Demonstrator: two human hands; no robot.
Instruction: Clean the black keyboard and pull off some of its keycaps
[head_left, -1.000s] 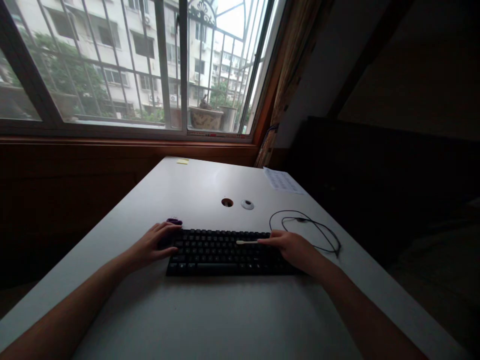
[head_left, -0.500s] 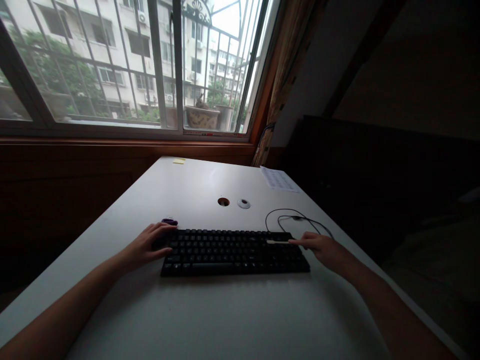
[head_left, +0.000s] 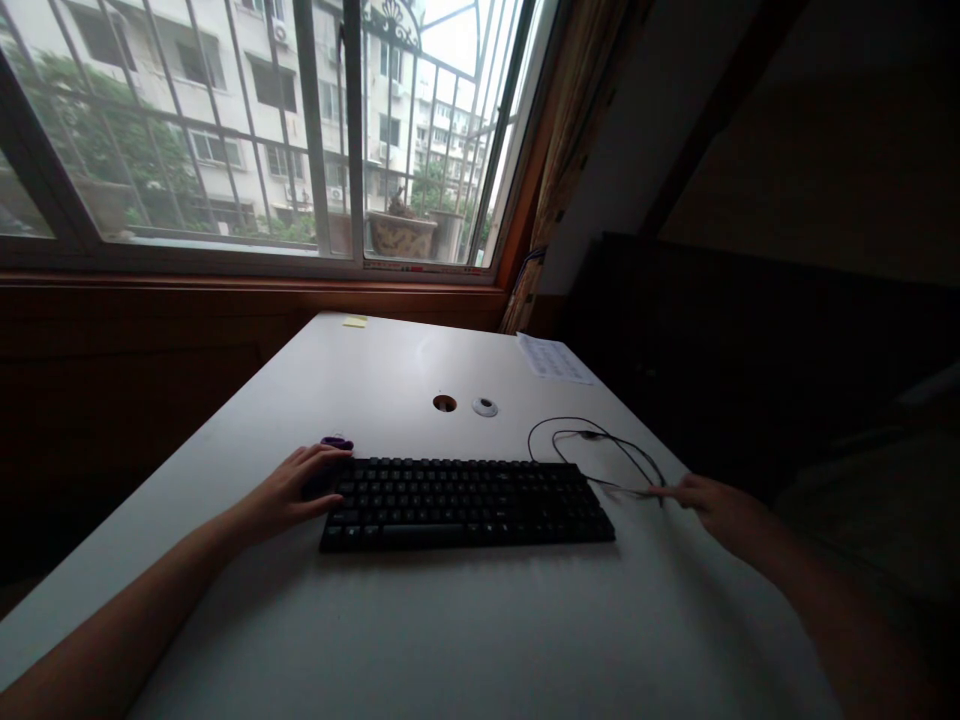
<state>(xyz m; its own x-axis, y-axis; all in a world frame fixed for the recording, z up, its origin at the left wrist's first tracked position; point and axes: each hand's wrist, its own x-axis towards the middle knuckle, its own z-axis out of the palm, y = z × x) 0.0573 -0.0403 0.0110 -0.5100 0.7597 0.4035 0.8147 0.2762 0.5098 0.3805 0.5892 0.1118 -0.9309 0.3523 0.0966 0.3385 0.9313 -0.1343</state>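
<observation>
The black keyboard (head_left: 465,500) was laid on the white table (head_left: 450,640). The left hand (head_left: 289,492) was rested open on its 9 o'clock end, nothing held. The right hand (head_left: 720,510) was seen at its 3 o'clock, by the cable (head_left: 592,436); its blurred grip could not be told.

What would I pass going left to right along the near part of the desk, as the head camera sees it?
left hand → black keyboard → right hand

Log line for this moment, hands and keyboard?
left hand: flat on keyboard left end | right hand: blurred, right of keyboard, by cable | purple object: just beyond left hand
</observation>
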